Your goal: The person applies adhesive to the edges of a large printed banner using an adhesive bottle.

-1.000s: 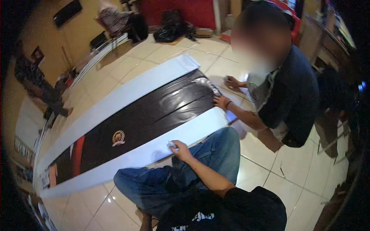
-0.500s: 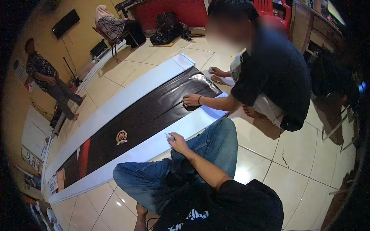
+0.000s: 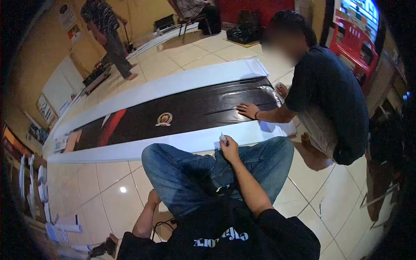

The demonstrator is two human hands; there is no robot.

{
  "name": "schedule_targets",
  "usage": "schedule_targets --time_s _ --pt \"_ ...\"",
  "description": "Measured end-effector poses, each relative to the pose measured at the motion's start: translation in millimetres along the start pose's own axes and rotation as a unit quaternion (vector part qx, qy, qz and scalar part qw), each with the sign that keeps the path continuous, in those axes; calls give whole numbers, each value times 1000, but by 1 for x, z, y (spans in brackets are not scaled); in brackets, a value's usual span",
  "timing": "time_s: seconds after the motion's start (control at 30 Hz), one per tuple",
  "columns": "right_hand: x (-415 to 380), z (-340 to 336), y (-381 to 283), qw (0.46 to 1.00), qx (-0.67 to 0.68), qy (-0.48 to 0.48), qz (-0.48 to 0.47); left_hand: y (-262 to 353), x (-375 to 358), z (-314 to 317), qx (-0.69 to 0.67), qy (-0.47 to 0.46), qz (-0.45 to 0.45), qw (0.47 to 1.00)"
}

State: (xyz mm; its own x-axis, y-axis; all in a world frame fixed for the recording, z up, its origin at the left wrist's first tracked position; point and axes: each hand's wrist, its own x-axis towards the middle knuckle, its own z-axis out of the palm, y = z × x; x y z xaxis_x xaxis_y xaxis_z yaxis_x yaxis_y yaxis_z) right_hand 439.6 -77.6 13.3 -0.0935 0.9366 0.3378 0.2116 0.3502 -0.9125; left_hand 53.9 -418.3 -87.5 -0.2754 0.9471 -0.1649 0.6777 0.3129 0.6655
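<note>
My right hand (image 3: 230,148) is closed around a small white bottle (image 3: 223,138) with a narrow tip pointing up, just over the near white border of the banner. My left hand (image 3: 153,197) is low beside my bent left leg, its fingers hidden. In front of my knees lies a long banner (image 3: 190,103), with a dark glossy middle, a round emblem, a red patch toward the left and white strips along both long sides. A co-worker's hand (image 3: 247,110) presses flat on its right end. The co-worker's other hand (image 3: 281,89) is by the far right corner.
The co-worker (image 3: 331,99) squats at the banner's right end. Another person (image 3: 106,37) stands at the back left; a seated person is partly visible at the top. A red plastic chair (image 3: 353,45) stands back right. White rolls (image 3: 69,227) lie at lower left, and a black cable loops near my left arm.
My view has swung left and down, so the banner lies more level and my left forearm shows. The person at the back left has turned. I still hold the bottle upright.
</note>
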Motion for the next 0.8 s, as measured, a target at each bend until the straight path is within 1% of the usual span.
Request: schedule_targets --time_s 0.07,0.1,0.13,0.17,0.2,0.23,0.3,0.33,0.37,0.4,0.43,0.57,0.6,0.63,0.67,0.7,0.73,0.77,0.8 --pt "0 0 -10 999 21 -18 28 16 1 -1 20 -49 -30 998" --pt "-1 6 -11 999 13 -17 27 22 -6 2 14 -52 -27 998" --pt "-4 10 -13 997 37 -25 60 33 -12 6 -57 -15 4 998" --pt "2 13 -13 994 58 -24 86 47 2 11 -130 20 45 990" --pt "8 12 -27 993 74 -30 92 82 40 18 -141 10 68 988" --pt "5 12 -39 989 89 -39 107 96 41 19 -127 -19 76 989" --pt "7 8 -66 992 54 -65 97 72 2 26 -86 -72 74 991" --pt "7 11 -64 994 52 -64 77 59 -4 25 -62 -95 73 991" --pt "8 14 -63 995 51 -64 55 77 10 23 -37 -114 72 990" --pt "9 11 -71 994 36 -79 63 69 1 22 -13 -133 66 989" --pt "10 12 -65 994 32 -79 69 59 -7 17 11 -152 59 987" --pt "18 3 -45 987 38 -116 108 80 29 -15 94 -216 34 971" --pt "21 -4 -50 983 61 -111 130 83 42 -30 112 -234 28 965" --pt "26 -10 -57 980 81 -103 151 60 32 -38 130 -252 26 959" --pt "33 -15 -62 977 99 -92 164 60 45 -51 146 -269 27 952" --pt "41 -20 -69 974 115 -78 177 83 71 -64 162 -286 30 944" --pt "53 -24 -81 974 123 -71 177 55 77 -64 176 -215 119 953" --pt "67 -27 -101 978 97 -62 173 28 81 -62 184 -140 206 951" --pt "85 -23 -121 978 89 -50 180 15 86 -64 163 -147 217 951"
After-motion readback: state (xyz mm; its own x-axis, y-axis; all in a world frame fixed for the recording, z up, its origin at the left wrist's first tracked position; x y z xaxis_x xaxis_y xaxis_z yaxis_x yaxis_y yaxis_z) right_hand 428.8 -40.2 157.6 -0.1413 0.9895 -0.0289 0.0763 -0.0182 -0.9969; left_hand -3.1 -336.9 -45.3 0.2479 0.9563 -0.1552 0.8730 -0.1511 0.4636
